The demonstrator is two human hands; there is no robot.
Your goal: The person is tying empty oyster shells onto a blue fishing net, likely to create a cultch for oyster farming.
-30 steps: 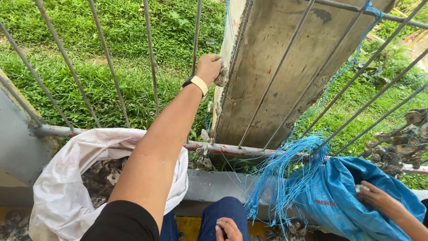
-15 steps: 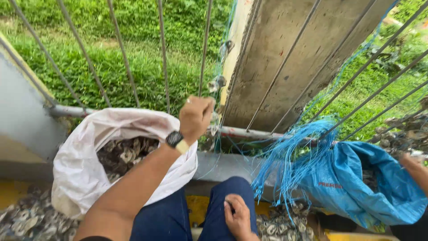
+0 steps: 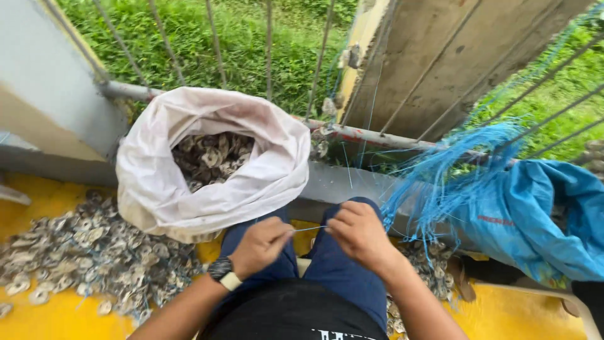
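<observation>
Grey shell pieces [image 3: 94, 252] heaped on yellow floor [image 3: 44, 315], far left. White woven sack [image 3: 189, 182] holds more shells. Left hand [image 3: 261, 245] and right hand [image 3: 358, 234] pinch a thin blue string [image 3: 309, 228] stretched between them above the knees. Blue string bundle [image 3: 453, 170] and blue bag [image 3: 541, 220] right.

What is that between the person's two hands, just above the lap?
In the head view, a thin pale blue string stretches taut between the left hand and the right hand, pinched in both sets of fingers. Behind it show only the dark blue trousers.
</observation>
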